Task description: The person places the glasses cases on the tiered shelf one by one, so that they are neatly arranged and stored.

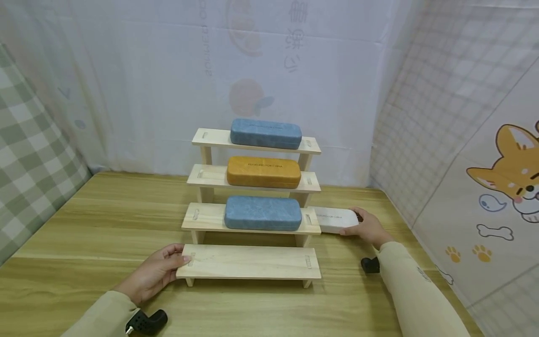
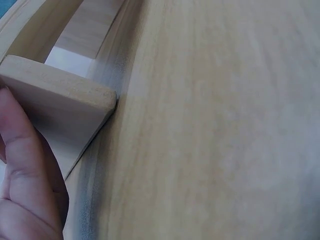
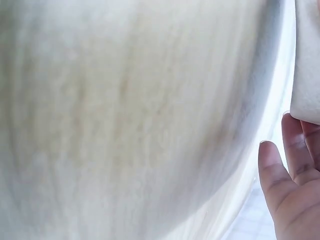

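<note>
A light wooden tiered rack (image 1: 248, 263) stands on the table. My left hand (image 1: 156, 271) holds the left end of its lowest shelf, thumb on top of the board. In the left wrist view, fingers (image 2: 25, 170) lie beside a wooden leg (image 2: 65, 90) of the rack. To the rack's right, my right hand (image 1: 370, 228) grips the right end of a white glasses case (image 1: 334, 220), whose left end is hidden behind the rack. The upper shelves carry a blue glasses case (image 1: 265, 134) on top, a mustard-yellow one (image 1: 263, 172) below it and another blue one (image 1: 263, 214) under that.
Behind the wood-grain table (image 1: 97, 224) hangs a pale printed cloth (image 1: 147, 84). A cloth with a cartoon dog (image 1: 518, 173) borders the right side, and green checked fabric (image 1: 29, 140) the left. Black wrist devices (image 1: 147, 322) sit by both sleeves.
</note>
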Demonstrator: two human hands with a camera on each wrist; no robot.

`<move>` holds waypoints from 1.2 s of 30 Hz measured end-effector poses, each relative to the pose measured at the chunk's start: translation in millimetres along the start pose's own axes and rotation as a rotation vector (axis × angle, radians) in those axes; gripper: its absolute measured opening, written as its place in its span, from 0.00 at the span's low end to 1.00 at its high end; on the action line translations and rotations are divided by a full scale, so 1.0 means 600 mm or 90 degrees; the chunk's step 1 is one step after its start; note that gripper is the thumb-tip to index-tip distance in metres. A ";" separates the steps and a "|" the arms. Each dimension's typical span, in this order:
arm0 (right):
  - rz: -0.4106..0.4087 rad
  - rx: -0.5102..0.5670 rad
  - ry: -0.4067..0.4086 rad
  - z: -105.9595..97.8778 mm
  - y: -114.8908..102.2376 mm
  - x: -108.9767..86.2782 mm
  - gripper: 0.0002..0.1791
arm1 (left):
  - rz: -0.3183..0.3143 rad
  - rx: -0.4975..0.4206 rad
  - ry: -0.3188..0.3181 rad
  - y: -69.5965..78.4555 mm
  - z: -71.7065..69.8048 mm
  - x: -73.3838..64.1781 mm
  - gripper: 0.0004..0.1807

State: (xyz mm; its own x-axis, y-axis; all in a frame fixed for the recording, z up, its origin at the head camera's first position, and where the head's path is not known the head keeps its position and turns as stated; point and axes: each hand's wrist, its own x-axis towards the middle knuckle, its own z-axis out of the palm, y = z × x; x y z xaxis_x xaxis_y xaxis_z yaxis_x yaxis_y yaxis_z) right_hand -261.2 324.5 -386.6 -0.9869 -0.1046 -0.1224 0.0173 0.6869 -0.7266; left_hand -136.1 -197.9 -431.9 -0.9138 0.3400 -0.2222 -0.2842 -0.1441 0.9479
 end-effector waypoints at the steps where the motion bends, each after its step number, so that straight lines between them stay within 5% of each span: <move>1: 0.001 0.002 0.004 -0.002 0.001 -0.002 0.51 | 0.000 0.001 0.000 0.000 0.000 0.000 0.34; 25: -0.049 0.000 0.089 -0.058 0.010 -0.085 0.44 | 0.012 0.010 -0.011 0.001 -0.002 0.001 0.36; 36: -0.012 0.016 0.084 -0.077 0.002 -0.138 0.50 | 0.015 0.015 -0.008 0.002 -0.002 0.000 0.33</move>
State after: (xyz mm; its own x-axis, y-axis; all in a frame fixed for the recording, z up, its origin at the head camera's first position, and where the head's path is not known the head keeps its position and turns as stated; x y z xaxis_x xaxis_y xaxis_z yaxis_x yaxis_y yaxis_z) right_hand -186.7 367.4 -346.1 -0.9996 -0.0202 -0.0197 0.0012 0.6678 -0.7444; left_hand -136.8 -199.0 -431.2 -0.9163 0.3490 -0.1966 -0.2552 -0.1303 0.9581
